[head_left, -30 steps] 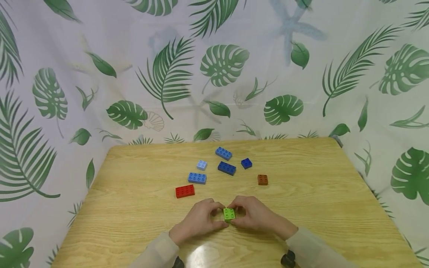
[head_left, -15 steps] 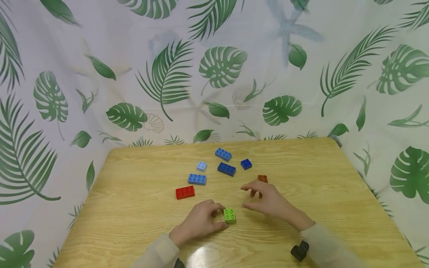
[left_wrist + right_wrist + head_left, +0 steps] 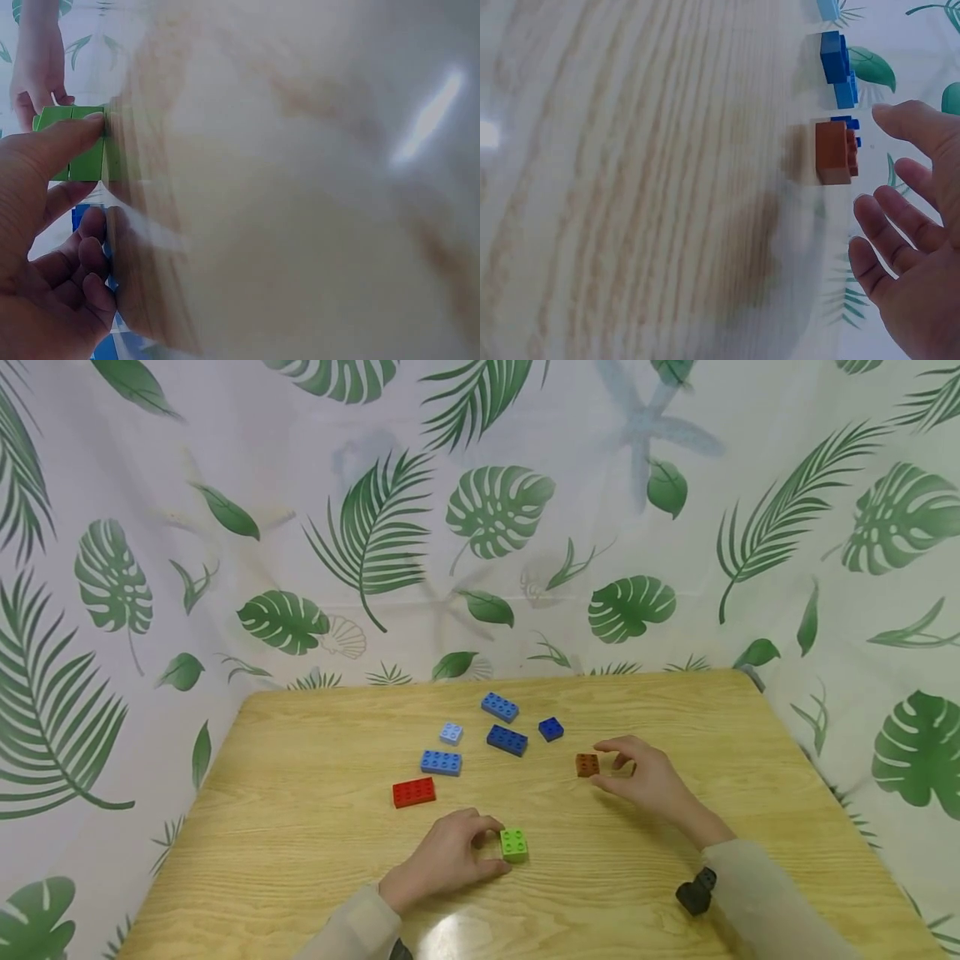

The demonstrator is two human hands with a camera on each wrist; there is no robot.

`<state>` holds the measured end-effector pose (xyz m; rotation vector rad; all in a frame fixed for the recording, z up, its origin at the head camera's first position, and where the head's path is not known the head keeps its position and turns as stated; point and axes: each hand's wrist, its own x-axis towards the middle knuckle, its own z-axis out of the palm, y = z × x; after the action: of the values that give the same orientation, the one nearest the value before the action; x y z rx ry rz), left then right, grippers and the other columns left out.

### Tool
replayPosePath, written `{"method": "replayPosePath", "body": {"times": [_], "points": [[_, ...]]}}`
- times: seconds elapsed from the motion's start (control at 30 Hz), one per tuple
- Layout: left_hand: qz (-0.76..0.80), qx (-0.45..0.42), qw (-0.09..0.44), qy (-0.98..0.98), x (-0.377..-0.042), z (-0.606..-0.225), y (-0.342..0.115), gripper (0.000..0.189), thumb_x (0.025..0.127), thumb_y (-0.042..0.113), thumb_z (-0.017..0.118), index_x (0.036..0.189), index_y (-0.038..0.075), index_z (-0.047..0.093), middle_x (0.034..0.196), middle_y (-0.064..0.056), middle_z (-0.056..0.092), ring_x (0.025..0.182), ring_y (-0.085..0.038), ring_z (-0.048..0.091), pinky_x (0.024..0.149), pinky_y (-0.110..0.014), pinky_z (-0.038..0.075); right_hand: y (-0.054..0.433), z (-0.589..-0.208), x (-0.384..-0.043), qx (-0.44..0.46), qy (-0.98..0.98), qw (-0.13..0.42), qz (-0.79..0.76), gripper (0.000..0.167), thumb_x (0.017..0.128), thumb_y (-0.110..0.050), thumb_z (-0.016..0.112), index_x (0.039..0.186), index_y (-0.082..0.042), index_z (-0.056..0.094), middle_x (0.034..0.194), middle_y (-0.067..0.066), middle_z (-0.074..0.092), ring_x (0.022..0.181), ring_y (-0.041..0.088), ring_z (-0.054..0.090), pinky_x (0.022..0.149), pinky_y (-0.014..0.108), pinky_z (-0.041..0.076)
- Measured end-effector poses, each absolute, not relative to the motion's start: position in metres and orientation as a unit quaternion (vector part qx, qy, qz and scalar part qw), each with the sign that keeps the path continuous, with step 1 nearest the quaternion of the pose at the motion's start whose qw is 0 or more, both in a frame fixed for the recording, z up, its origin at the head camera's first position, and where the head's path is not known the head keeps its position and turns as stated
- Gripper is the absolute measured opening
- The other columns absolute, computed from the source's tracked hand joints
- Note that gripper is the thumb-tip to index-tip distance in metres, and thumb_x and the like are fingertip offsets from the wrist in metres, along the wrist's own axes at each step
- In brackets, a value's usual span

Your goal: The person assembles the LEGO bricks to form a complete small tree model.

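Note:
My left hand pinches a lime green toy brick block between thumb and index finger. A seam across the green block in the left wrist view suggests two bricks stacked together. Farther right and back, my right hand is beside a reddish-brown 2x2 brick, thumb and fingers spread apart. In the right wrist view a gap shows between the brown brick and the hand; nothing is held there.
Behind lie a red brick, a light blue small brick, medium blue bricks, and dark blue bricks. A leaf-patterned cloth hangs along the back of the wooden table.
My right hand has let go of the green block and moved right and away from me to the brown brick. The left hand has stayed at the green block.

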<state>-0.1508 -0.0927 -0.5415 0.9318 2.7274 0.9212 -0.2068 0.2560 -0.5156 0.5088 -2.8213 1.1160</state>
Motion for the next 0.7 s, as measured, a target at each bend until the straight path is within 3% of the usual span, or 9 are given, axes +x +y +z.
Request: {"method": "replayPosePath", "body": {"times": [0.47,0.7], "points": [[0.297,0.305,0.064,0.903,-0.152,-0.543,-0.092,0.047,0.086,0.042,0.088,0.122,0.015,0.075,0.084,0.007,0.06,0.073,-0.001,0.045,0.066,-0.018,0.04,0.261,-0.531,-0.22,0.144,-0.916,-0.015,0.374,0.052,0.093,-0.021,0.082,0.139,-0.003,0.065,0.128,0.016,0.069,0.1,0.024,0.063,0.083,0.037,0.052],[0.302,0.307,0.064,0.9,-0.151,-0.542,-0.093,0.046,0.086,0.042,0.088,0.121,0.014,0.076,0.083,0.006,0.06,0.072,-0.001,0.045,0.065,-0.018,0.039,0.259,-0.537,-0.223,0.146,-0.916,-0.014,0.375,0.053,0.091,-0.02,0.084,0.137,-0.001,0.066,0.122,0.015,0.068,0.096,0.021,0.06,0.081,0.032,0.05]]}}
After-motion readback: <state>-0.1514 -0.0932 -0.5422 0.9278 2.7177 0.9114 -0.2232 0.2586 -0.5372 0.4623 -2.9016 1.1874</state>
